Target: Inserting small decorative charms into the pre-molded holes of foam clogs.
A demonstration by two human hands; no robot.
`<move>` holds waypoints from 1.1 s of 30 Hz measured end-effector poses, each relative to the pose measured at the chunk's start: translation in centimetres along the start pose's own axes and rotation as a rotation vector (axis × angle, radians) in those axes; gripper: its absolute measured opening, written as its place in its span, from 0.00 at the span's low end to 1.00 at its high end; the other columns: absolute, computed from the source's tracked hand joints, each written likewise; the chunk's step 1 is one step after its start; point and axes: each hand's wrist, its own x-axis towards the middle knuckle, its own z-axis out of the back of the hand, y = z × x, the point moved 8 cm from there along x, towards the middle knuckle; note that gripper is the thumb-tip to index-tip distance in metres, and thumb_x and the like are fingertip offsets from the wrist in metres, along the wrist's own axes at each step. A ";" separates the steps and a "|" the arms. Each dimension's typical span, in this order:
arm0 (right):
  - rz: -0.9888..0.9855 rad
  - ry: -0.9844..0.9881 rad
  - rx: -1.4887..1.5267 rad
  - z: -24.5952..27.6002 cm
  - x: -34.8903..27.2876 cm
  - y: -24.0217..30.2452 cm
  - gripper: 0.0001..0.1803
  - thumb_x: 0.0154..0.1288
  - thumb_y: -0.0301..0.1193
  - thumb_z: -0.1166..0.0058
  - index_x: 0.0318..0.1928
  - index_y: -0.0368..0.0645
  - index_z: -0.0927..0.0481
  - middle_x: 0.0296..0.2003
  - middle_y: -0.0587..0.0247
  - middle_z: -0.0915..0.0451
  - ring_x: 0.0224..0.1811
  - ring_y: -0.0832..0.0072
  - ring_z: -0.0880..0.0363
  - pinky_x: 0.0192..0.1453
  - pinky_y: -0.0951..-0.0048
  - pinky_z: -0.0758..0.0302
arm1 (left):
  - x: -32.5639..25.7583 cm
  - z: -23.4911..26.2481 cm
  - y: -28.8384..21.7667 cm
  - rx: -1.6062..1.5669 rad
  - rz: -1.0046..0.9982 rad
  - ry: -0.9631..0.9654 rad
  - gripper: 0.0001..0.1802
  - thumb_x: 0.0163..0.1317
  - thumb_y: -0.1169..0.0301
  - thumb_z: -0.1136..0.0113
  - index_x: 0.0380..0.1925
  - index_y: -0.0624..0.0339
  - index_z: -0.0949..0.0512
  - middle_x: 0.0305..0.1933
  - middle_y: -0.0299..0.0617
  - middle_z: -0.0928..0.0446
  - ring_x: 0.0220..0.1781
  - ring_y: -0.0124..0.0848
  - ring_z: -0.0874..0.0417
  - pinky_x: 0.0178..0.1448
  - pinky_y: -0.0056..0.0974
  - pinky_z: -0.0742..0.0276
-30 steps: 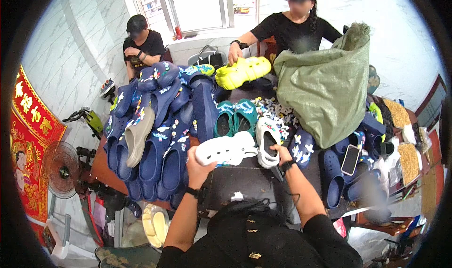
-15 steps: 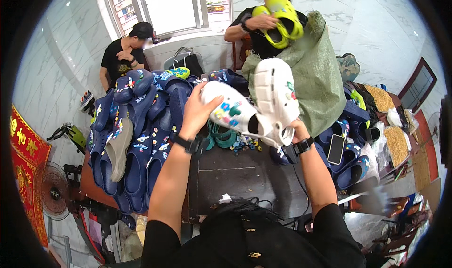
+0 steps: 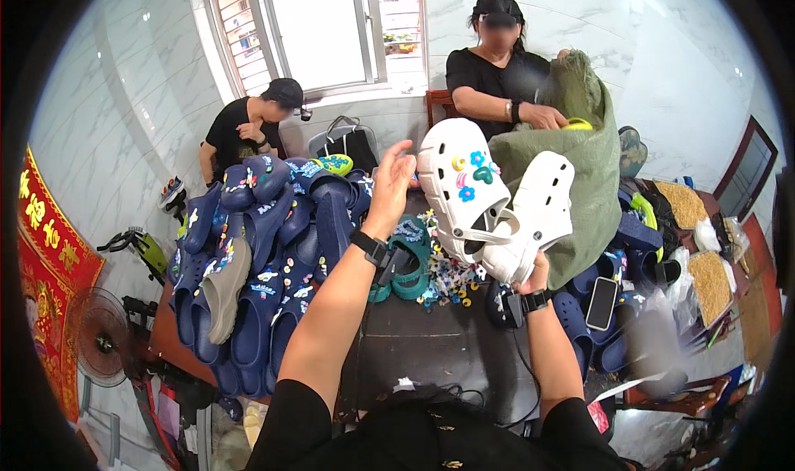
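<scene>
My right hand [image 3: 532,274] is closed on the heel end of a pair of white clogs, holding them up over the table. One white clog [image 3: 443,165] has blue, green, yellow and pink charms on its upper. The other white clog [image 3: 548,188] points up to its right and shows a plain upper. Close beside the first clog's left edge, my left hand [image 3: 392,186] has its fingers spread and grips nothing; whether a fingertip touches the clog is unclear. Beneath the pair lie scattered small charms [image 3: 451,279] and teal clogs [image 3: 407,260].
Navy clogs [image 3: 261,305] are heaped at left, with a grey clog [image 3: 229,293] on top. A green woven sack [image 3: 592,189] stands behind, one co-worker's hand [image 3: 542,117] at its opening. Another person [image 3: 236,127] sits far left. A phone [image 3: 601,304] rests on navy clogs at right.
My left hand has let go of the charmed clog and opened beside it. The pair has turned and tilted. The co-worker has lowered the yellow-green clogs to the sack.
</scene>
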 end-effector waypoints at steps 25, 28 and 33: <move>0.166 0.104 0.259 -14.2 8.2 10.0 0.34 0.65 0.41 0.57 0.67 0.40 0.45 0.65 0.44 0.39 0.66 0.42 0.40 0.67 0.28 0.46 | 1.3 -12.5 7.4 0.772 -0.328 0.067 0.41 0.44 0.73 0.35 0.62 0.62 0.39 0.43 0.55 0.27 0.51 0.54 0.28 0.61 0.51 0.35; 0.211 0.082 0.196 -14.0 9.8 12.3 0.32 0.64 0.39 0.54 0.66 0.40 0.41 0.63 0.46 0.36 0.65 0.42 0.39 0.67 0.28 0.45 | 1.8 -15.1 9.6 0.836 -0.245 0.052 0.45 0.48 0.70 0.33 0.67 0.54 0.44 0.56 0.59 0.37 0.66 0.58 0.44 0.66 0.53 0.41; 0.250 -0.253 0.043 -9.4 12.3 14.7 0.26 0.64 0.38 0.52 0.61 0.43 0.33 0.57 0.50 0.29 0.60 0.48 0.32 0.60 0.31 0.36 | 5.4 -17.6 12.5 0.862 -0.090 0.071 0.47 0.49 0.60 0.31 0.68 0.50 0.45 0.59 0.60 0.40 0.70 0.58 0.52 0.66 0.57 0.43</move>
